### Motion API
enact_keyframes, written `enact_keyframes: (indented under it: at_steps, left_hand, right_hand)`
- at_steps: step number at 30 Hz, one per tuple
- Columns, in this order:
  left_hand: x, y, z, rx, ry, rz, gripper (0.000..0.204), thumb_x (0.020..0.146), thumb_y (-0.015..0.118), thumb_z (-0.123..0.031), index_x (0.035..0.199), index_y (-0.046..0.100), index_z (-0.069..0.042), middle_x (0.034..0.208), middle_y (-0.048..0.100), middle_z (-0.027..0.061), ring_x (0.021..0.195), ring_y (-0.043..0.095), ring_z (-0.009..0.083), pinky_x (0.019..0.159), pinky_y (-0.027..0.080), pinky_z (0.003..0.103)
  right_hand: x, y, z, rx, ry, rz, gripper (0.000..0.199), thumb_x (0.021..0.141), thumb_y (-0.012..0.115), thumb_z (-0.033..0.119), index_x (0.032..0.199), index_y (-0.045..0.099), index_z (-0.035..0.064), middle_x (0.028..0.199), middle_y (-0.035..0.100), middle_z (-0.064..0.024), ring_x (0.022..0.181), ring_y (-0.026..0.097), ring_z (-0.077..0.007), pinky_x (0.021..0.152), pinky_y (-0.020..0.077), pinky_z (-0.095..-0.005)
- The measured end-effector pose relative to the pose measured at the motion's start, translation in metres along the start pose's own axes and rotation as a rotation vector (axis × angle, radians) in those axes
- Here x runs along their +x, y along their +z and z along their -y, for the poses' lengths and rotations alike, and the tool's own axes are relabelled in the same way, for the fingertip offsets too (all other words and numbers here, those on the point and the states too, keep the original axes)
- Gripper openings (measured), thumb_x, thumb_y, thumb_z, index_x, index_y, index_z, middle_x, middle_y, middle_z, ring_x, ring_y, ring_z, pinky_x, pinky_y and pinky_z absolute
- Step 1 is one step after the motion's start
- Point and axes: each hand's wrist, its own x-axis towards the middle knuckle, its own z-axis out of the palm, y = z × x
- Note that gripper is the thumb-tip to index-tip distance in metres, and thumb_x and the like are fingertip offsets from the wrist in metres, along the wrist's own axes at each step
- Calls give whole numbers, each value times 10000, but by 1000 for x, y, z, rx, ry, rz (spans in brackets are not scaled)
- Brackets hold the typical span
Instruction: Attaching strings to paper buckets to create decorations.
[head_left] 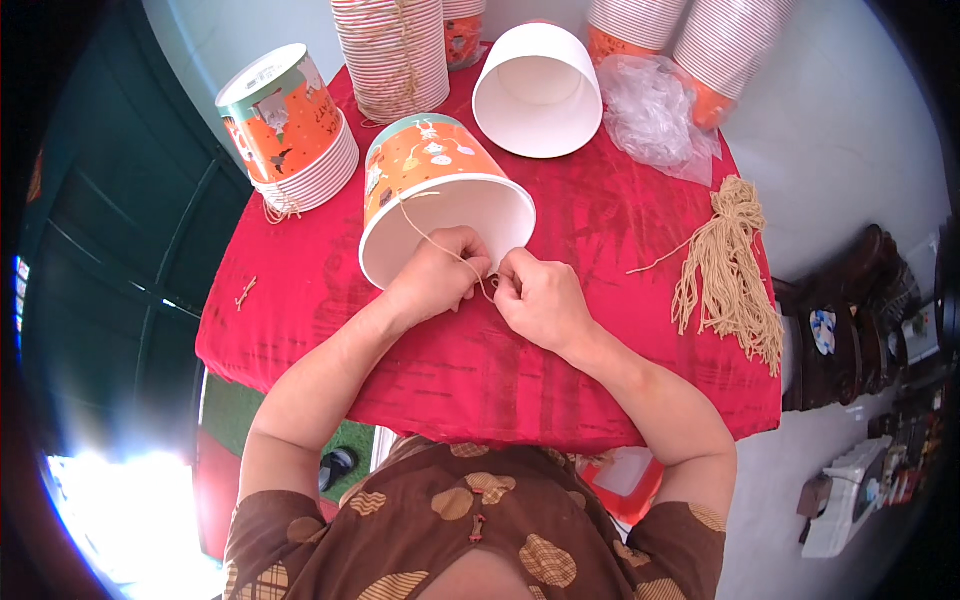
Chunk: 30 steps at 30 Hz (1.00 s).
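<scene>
An orange paper bucket (425,160) with a green base band and white inside lies tipped on the red cloth, its mouth toward me. At its lower right rim, my left hand (445,270) and my right hand (540,295) are close together, fingers pinched. Both grip a thin tan cord (430,238), which runs from the bucket's upper rim across my left hand to the right fingers. A small loop of it hangs between the hands. The fingertips partly hide the rim and whatever hole may be there.
Nested orange buckets (290,130) stand at the left, with taller stacks (392,60) behind. A white bucket (538,100) lies tipped at the back. Crumpled clear plastic (660,110) sits at the back right, a bundle of tan cords (735,270) by the right edge. Cord scraps (245,292) lie left.
</scene>
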Motion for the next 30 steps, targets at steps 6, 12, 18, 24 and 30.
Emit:
enact_keyframes:
  at_steps: [6,12,18,24,30]
  left_hand:
    - [2,0,4,-55,-7,-22,112,903,611,-77,844,598,17,669,581,44,514,541,96,394,423,239]
    - [1,-1,0,-44,-22,-21,118,900,607,-86,837,602,14,650,581,50,474,525,101,391,421,244]
    - [1,-2,2,-44,-14,-18,116,901,596,-86,837,606,10,644,577,47,479,525,100,393,420,244]
    - [2,-2,4,-60,-1,-11,110,906,587,-72,840,605,14,655,580,47,490,531,99,398,431,243]
    - [2,-2,4,-63,6,-15,110,907,581,-62,838,603,21,664,586,52,491,536,102,394,434,248]
  right_hand:
    - [2,-6,6,-59,-64,-63,126,783,616,106,723,565,8,659,626,-179,574,628,-372,521,495,-468]
    - [2,-2,5,135,34,-143,89,862,620,57,845,583,-22,716,655,-153,626,663,-239,537,503,-352]
    - [0,7,4,301,132,-119,135,879,621,59,974,589,-31,758,681,-197,709,711,-299,604,549,-371]
    - [1,7,7,210,155,-21,145,851,632,62,966,610,-23,797,678,-198,727,693,-335,646,546,-409]
    - [0,6,6,-19,13,5,87,834,630,63,866,591,-8,827,631,-197,725,638,-392,638,514,-489]
